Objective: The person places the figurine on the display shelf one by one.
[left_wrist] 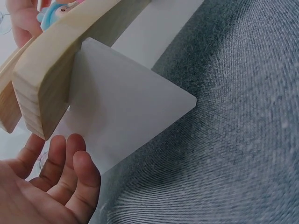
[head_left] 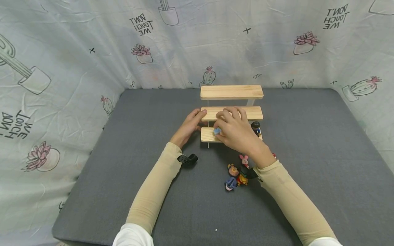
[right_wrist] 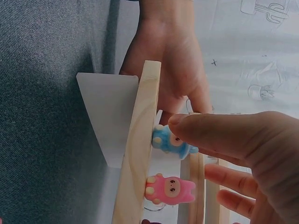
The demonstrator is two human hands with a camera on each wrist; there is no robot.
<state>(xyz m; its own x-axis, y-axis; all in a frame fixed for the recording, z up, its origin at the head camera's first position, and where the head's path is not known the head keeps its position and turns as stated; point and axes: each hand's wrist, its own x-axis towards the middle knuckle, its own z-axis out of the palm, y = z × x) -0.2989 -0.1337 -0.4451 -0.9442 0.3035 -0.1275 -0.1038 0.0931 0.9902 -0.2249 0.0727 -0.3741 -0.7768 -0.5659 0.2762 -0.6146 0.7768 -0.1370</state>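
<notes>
A three-tier wooden display shelf [head_left: 254, 113] with whitish side panels [left_wrist: 126, 102] stands on the grey table. My left hand [head_left: 188, 127] grips the left end of its middle plank, thumb on top; its other fingers [left_wrist: 86, 170] curl by the plank ends. Over the lowest plank [right_wrist: 135, 126], my right hand [head_left: 236, 130] pinches a small blue figurine [right_wrist: 170, 141] between thumb and fingers. The blue figurine's feet touch the plank. Beside it on that plank stands a pink figurine [right_wrist: 171, 189], hidden by my hand in the head view. A dark-haired figurine [head_left: 255, 127] is at the plank's right end.
In front of the shelf lie several figurines: a pink-eared one [head_left: 244, 160], an orange-brown one [head_left: 233, 170], a yellow bear in red [head_left: 242, 180] and a blue donkey [head_left: 231, 183]. Something red [head_left: 274, 155] shows beside my right wrist. A patterned curtain [head_left: 197, 44] hangs behind the table.
</notes>
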